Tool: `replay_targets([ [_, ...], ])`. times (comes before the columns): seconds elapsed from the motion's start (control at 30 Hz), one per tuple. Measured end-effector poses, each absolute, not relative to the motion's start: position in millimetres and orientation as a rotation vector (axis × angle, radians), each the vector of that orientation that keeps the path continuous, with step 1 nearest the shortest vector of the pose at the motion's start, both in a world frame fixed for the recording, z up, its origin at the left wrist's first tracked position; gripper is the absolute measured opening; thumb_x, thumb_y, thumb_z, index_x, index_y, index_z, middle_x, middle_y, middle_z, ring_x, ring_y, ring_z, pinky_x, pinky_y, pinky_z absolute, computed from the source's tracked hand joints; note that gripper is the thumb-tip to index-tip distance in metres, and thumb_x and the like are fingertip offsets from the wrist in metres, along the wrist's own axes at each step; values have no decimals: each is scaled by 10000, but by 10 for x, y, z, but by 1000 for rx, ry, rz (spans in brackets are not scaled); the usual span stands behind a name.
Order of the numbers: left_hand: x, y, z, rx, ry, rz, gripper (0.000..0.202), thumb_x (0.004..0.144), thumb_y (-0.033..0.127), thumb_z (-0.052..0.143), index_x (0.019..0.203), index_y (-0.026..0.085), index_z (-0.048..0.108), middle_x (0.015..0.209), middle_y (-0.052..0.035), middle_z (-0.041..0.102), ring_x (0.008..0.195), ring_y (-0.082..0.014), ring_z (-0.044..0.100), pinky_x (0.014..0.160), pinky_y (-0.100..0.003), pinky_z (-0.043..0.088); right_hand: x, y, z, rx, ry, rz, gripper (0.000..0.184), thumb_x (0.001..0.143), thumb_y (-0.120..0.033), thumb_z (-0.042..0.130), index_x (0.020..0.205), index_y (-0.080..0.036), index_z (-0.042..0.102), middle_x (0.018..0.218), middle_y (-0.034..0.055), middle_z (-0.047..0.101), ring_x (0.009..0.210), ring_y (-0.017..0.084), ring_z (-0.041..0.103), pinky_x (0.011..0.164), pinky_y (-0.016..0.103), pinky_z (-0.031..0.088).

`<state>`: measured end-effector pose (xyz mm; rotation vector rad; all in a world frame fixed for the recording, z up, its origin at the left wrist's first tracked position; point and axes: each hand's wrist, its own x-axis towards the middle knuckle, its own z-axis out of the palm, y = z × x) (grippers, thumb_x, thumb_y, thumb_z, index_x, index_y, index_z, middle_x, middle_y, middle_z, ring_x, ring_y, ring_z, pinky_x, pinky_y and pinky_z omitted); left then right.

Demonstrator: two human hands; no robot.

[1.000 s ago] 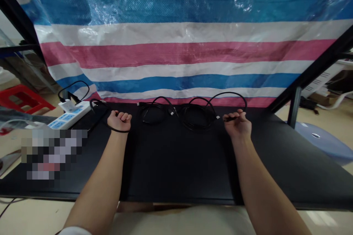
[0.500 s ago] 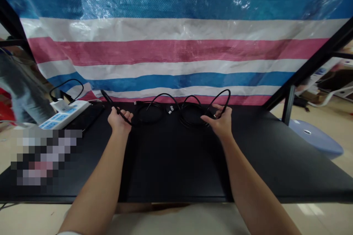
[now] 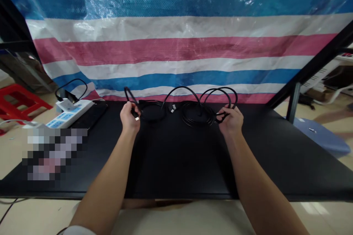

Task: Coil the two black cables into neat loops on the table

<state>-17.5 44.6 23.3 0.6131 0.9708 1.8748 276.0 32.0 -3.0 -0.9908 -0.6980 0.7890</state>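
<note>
A black cable (image 3: 182,87) arcs between my two hands above the black table. My left hand (image 3: 130,118) is closed on one end of it; a small pale metal plug tip shows at the fingers, and a short loop rises behind the hand. Loops of the cable are gathered in my closed right hand (image 3: 231,118). Between the hands, two coils of black cable lie on the table: the left coil (image 3: 151,120) near my left hand and the right coil (image 3: 190,122) close by my right fingers. Small white pieces (image 3: 173,108) sit between the coils.
A white power strip (image 3: 68,115) with a plugged-in white adapter stands at the table's left, beside a dark flat device (image 3: 92,115). A striped plastic sheet (image 3: 176,51) hangs behind the table (image 3: 176,165). A red stool (image 3: 22,99) and a blue stool (image 3: 317,136) flank it.
My right hand has closed around more cable, and a second loop now stands above it. My left hand has turned, bringing the plug tip into sight. The camera view has shifted slightly.
</note>
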Motion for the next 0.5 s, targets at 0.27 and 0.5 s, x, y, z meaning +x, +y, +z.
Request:
replay_targets([
  [0.27, 55, 423, 12, 1018, 1112, 1781, 237, 698, 279, 671, 535, 175, 535, 467, 44, 479, 447, -73, 434, 463, -196, 359, 2502, 260, -101, -824, -950, 977, 227, 551, -285, 612, 659, -227, 420, 542, -59, 420, 483, 95, 395, 411, 208, 330],
  [0.5, 203, 360, 14, 881, 958, 1738, 296, 735, 284, 682, 530, 177, 498, 433, 62, 401, 398, -55, 376, 423, -186, 306, 2189, 256, -255, -1377, -1255, 339, 426, 462, -397, 754, 712, -238, 448, 658, -47, 505, 579, 133, 472, 569, 290, 413],
])
